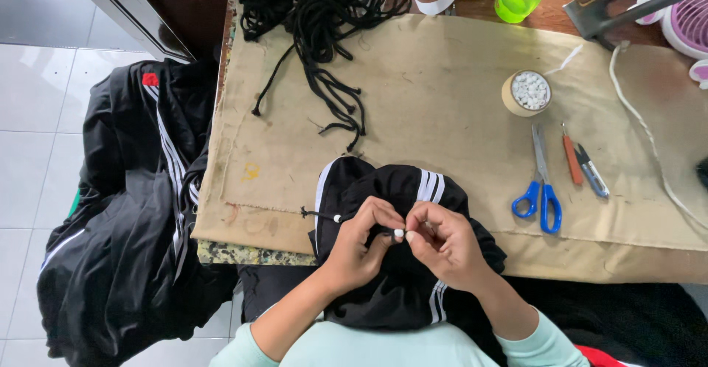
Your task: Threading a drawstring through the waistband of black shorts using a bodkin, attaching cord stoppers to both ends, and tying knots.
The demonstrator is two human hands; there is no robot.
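Head view: both hands work at the near edge of a table covered with a tan cloth (442,79). The left hand (361,238) and the right hand (442,238) meet over a bunched black garment with white stripes (398,190) that lies partly on the cloth and partly in the person's lap. The fingertips of both hands are pinched narrow around a small white bead (399,232) held between them; a second white bead (338,219) sits on a thin black cord (317,214) that runs out to the left of the left hand. To the right of the hands, well apart, lie blue-handled scissors (542,190), and just beside those an orange-handled tool (571,157) and a blue thread snipper (592,169). Further back stands a tape roll filled with white beads (527,92). A tangle of black cords (324,13) spreads across the far left of the cloth. A heap of black striped garments (125,212) hangs left of the table. A white cord (649,138) trails along the right side.
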